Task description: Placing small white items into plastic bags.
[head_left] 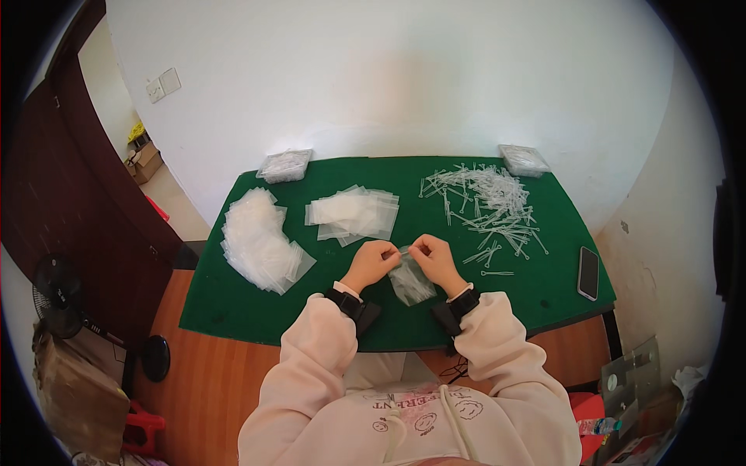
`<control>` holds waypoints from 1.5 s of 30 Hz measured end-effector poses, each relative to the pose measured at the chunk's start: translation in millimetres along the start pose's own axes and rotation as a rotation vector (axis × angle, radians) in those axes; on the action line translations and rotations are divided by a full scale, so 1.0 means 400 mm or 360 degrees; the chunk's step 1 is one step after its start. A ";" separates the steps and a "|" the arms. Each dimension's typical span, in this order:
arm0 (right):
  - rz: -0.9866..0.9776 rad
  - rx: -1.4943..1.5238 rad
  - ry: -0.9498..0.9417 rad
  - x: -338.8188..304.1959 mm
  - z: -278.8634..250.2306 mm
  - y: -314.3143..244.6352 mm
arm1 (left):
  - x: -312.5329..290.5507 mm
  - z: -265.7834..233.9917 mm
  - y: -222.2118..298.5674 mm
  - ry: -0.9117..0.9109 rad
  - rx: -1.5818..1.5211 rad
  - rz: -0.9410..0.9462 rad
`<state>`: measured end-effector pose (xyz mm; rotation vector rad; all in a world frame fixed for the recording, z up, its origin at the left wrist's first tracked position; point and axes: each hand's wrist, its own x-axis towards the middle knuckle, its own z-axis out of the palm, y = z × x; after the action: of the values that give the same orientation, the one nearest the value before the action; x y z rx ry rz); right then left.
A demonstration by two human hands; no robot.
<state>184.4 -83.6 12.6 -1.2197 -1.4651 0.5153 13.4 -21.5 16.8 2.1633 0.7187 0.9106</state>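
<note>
Near the front middle of the green-covered table, my left hand and my right hand are close together. Both pinch the upper edge of a small clear plastic bag, one at each side. Pale, thin pieces show inside the bag, which hangs toward me. Whether its mouth is sealed I cannot tell. To the right lies a loose heap of clear, thin sticks with looped ends. Beyond my left hand is a pile of flat clear bags, and a larger spread of bags lies farther left.
Clear packed boxes stand at the back left and back right, by the white wall. A phone lies at the right edge. One loose stick sits apart from the heap. A fan stands left, near the dark door.
</note>
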 end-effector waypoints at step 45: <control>0.0166 -0.0137 -0.0008 0.017 -0.016 0.077 | -0.422 -0.305 -0.040 0.1114 -0.0627 -0.1055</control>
<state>203.4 -68.0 -8.3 -1.3692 -1.4456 0.5302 -185.6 -83.9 2.8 1.1102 1.3465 1.2902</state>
